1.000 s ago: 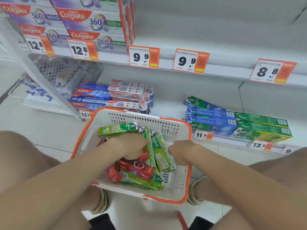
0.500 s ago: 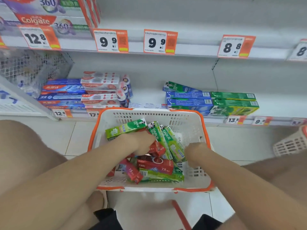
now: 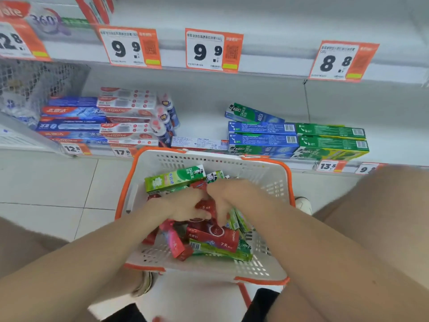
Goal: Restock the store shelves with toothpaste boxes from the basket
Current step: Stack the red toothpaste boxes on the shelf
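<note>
Now, at frame centre, the left hand (image 3: 183,205) curls its fingers round a red toothpaste box (image 3: 207,206) in the basket (image 3: 274,180). The right hand (image 3: 236,196) touches it with bent fingers (image 3: 221,218), its grip unclear.

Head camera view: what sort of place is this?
Likely a shop's toothpaste aisle: orange price tags on the shelf edge, stacked toothpaste boxes below, and a white basket holding more.

Toothpaste boxes (image 3: 210,238) — jumbled in basket (image 3: 274,173)
</note>
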